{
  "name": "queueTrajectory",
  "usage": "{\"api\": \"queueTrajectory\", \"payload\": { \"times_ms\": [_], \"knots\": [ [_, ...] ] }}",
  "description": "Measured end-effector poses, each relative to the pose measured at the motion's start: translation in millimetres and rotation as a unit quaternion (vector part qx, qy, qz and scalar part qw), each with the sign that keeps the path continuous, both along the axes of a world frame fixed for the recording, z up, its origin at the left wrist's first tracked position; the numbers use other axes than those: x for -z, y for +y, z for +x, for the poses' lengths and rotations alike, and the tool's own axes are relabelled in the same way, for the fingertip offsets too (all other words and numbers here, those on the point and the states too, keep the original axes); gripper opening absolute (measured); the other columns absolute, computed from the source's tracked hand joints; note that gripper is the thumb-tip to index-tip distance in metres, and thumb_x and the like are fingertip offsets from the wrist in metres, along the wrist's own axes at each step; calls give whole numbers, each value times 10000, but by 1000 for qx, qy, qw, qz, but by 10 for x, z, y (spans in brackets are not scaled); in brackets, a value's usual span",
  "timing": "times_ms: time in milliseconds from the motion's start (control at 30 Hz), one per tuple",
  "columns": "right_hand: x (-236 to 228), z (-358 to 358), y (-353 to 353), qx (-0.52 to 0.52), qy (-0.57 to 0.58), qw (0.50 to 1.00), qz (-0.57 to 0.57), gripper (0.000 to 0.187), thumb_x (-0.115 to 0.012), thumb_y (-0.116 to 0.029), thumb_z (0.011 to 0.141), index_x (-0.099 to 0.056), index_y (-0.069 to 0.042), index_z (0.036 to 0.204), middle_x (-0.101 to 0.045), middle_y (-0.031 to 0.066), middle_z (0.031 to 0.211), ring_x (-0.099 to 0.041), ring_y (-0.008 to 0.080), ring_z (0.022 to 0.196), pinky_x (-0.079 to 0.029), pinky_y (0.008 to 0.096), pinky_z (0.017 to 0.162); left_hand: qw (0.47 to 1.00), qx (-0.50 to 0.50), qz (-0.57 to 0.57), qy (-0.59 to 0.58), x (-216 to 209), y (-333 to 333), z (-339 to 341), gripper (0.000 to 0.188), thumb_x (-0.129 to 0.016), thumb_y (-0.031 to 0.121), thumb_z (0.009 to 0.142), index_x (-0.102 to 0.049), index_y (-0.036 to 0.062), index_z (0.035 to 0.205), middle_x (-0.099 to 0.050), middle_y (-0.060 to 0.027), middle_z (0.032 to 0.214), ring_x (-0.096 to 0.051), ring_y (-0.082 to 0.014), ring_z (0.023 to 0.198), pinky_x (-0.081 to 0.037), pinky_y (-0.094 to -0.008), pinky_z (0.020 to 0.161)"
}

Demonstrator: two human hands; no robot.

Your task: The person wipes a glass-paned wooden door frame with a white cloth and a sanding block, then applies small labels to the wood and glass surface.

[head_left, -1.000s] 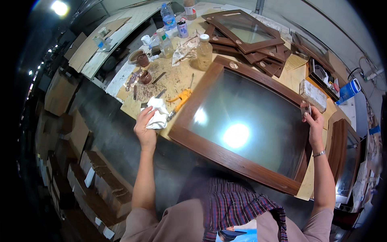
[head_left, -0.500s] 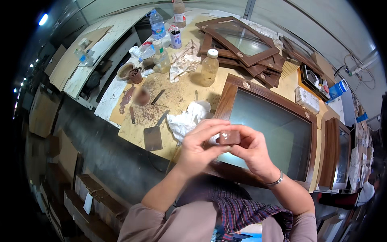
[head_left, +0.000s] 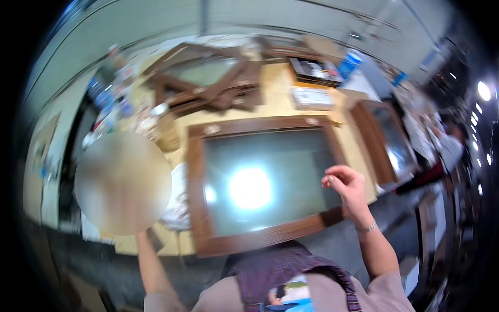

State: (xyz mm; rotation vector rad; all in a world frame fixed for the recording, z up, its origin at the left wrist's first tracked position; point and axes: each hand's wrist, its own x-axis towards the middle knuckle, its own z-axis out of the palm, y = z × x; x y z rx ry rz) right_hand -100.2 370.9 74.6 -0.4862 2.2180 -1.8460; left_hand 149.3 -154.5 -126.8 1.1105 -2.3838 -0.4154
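My left hand point(head_left: 125, 197) reaches over the left part of the table. A round blurred patch covers it, so its fingers and anything in them are hidden. My right hand point(head_left: 347, 186) hovers by the right side of a brown wooden-framed glass panel point(head_left: 267, 124). Its fingers are curled toward the thumb; whether anything small sits between them I cannot make out. The panel lies flat in front of me, with a bright light reflected in its glass. Between my left hand and the panel lies a crumpled white cloth point(head_left: 178, 200). The brown block is not visible.
Behind the cloth stands a white-capped bottle point(head_left: 167, 131). More framed panels point(head_left: 228, 80) are stacked at the back. A white packet point(head_left: 312, 98), a dark tray point(head_left: 314, 72) and a blue container point(head_left: 350, 63) sit back right. Another frame point(head_left: 370, 143) is at right, with a person point(head_left: 449, 151) beyond.
My hands have parted from around the small brown block: the left has gone out left, the right toward the panel's right side. The view has swung right and is blurred.
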Motion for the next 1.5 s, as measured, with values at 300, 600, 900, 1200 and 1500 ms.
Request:
{"api": "queueTrajectory", "payload": {
  "times_ms": [300,600,900,1200,1500],
  "knots": [
    [1010,-1837,1473,249,-4,967,61,74,-630,-3,832,-688,33,861,-693,90,724,-671,119,679,-536,270,607,964,104,138,201,-1324,1483,-327,301,-584,-62,867,-634,-62,1164,-658,-136,1149,-606,-244,1092,-432,-354,1021],
    [1603,-3026,852,171,250,872,385,160,-656,-106,845,-766,-127,958,-639,147,1088,-593,332,1049,-498,417,923,962,212,122,122,-1675,2599,-762,262,-600,-38,845,-644,-56,1103,-646,-141,1121,-605,-256,1079,-449,-356,987],
    [1878,-3379,283,62,206,919,331,166,-680,-180,831,-743,-41,897,-689,172,969,-660,329,945,-532,431,840,977,117,143,103,-1376,3216,-501,164,-578,-42,921,-657,-55,1064,-633,-125,1126,-611,-219,1053,-471,-318,950],
    [2014,-3505,4,63,13,938,342,253,-704,-290,838,-715,-49,917,-719,188,990,-680,384,976,-544,459,830,990,101,-18,96,-1304,3453,-702,163,-611,-51,805,-676,-21,952,-652,-156,1007,-625,-295,936,-505,-372,849],
    [1949,-3629,520,156,-98,968,-170,66,-576,22,835,-580,-41,817,-601,54,782,-624,192,687,-545,332,640,987,127,-31,90,-1266,3372,-690,153,-596,-54,848,-669,-26,979,-641,-150,1035,-621,-271,972,-492,-354,887]
  ]
}}
